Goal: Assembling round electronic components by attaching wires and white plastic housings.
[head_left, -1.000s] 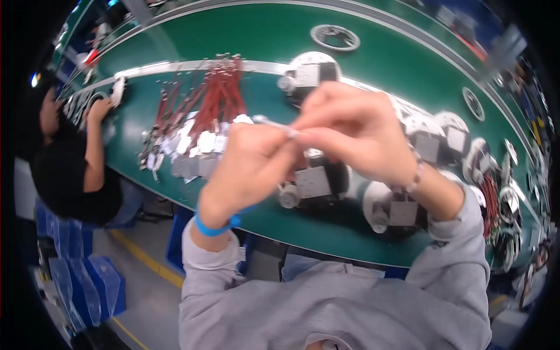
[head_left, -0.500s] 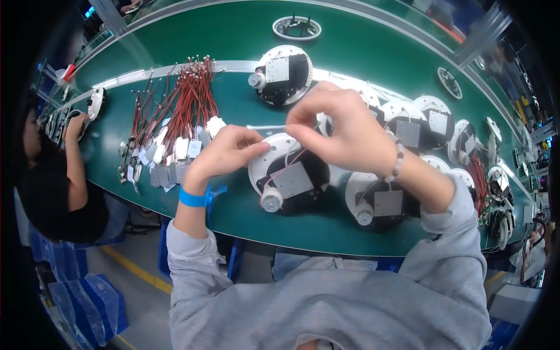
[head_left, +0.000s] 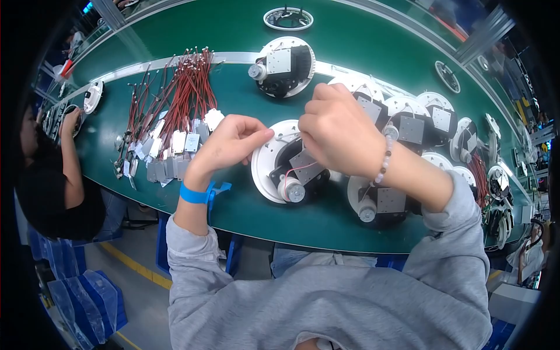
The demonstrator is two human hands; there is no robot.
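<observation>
In front of me on the green bench lies a round unit (head_left: 268, 169) with a white disc base, a black housing, a grey metal plate and a small motor (head_left: 294, 191) with a pink-red wire. My left hand (head_left: 228, 144) is at its left edge, thumb and forefinger pinched at the white rim; what they grip is hidden. Over the unit's upper right, my right hand (head_left: 344, 129) has its fingers curled closed, with the fingertips and anything in them turned out of sight. A pale thin strip seems to run between the hands, too indistinct to name.
A pile of red cables with silver-white tags (head_left: 185, 111) lies left. Similar round units (head_left: 284, 67) stand behind and to the right (head_left: 392, 199). White rings (head_left: 288, 18) rest on the far green surface. At far left another person's arm (head_left: 71, 157) reaches over the bench.
My right hand has turned over and come down onto the unit. The white strip formerly stretched between my hands no longer shows plainly. The unit has shifted right and turned.
</observation>
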